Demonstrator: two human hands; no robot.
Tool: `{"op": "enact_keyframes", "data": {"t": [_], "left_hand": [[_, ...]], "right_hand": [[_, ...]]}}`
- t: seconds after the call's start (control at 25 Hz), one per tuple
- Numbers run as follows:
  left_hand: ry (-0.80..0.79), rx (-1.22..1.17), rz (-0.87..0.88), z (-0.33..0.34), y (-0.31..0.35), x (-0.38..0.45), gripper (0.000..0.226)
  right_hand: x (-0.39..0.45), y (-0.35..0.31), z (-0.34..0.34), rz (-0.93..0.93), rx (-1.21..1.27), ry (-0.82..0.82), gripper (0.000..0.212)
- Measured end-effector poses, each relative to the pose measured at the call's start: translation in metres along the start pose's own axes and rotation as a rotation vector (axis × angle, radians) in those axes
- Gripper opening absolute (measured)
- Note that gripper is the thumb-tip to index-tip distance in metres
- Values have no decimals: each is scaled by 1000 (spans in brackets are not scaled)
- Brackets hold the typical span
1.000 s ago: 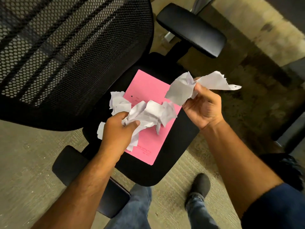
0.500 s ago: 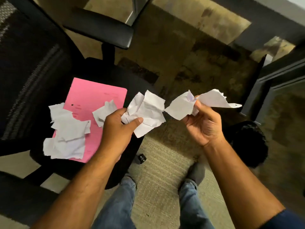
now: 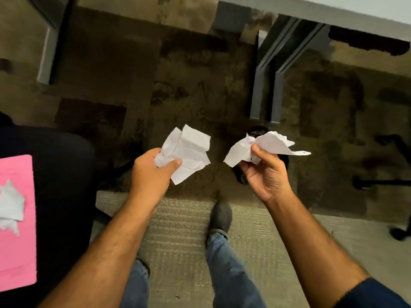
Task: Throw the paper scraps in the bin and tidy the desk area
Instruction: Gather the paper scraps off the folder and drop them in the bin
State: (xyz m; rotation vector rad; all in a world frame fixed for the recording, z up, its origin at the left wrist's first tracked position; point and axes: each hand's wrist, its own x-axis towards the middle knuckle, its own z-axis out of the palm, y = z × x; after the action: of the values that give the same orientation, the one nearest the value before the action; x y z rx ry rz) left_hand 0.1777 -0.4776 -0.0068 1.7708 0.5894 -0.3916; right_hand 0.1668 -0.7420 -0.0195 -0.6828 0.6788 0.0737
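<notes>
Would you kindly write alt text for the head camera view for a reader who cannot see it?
A standing person holds crumpled white paper scraps in each hand, left hand and right hand, over patterned carpet. At the left edge, more scraps lie on a pink folder on a black chair seat; grey desk legs stand ahead.

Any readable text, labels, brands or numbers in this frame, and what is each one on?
None can be read.
Pink folder on the chair seat: faint marks near its lower edge, too blurred to read.
Paper scraps in the left hand and right hand: no print visible.
</notes>
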Motion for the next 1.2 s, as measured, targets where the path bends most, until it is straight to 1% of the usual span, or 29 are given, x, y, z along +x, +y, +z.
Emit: {"op": "enact_keyframes", "data": {"t": [0.16, 0.24, 0.32, 0.4, 0.48, 0.6, 0.68, 0.72, 0.88, 1.04, 1.2], "left_hand": [[-97, 58, -14, 82, 7, 12, 9], [-143, 81, -32, 123, 4, 18, 10], [-191, 113, -48, 155, 0, 24, 15], [-237, 138, -69, 185, -5, 29, 22], [-258, 171, -81, 212, -11, 34, 28], [-277, 244, -75, 243, -23, 38, 27], [-289, 306, -62, 259, -31, 41, 18], [-293, 343, -55, 265, -34, 44, 17], [-291, 442, -33, 285, -41, 53, 31], [-311, 498, -37, 300, -42, 60, 28], [-321, 549, -47, 308, -43, 66, 24]], "right_hand": [[24, -32, -70, -37, 37, 132, 34], [37, -45, -106, -57, 51, 239, 41], [49, -51, -134, -60, 28, 373, 47], [60, -53, -160, -54, -38, 475, 42], [72, -55, -182, -37, -96, 530, 30], [91, -58, -203, 27, -186, 583, 16], [101, -57, -215, 92, -229, 601, 12], [106, -56, -220, 121, -240, 605, 12], [127, -55, -232, 173, -255, 623, 28], [145, -56, -240, 197, -296, 668, 26], [158, -60, -246, 253, -349, 649, 35]]}}
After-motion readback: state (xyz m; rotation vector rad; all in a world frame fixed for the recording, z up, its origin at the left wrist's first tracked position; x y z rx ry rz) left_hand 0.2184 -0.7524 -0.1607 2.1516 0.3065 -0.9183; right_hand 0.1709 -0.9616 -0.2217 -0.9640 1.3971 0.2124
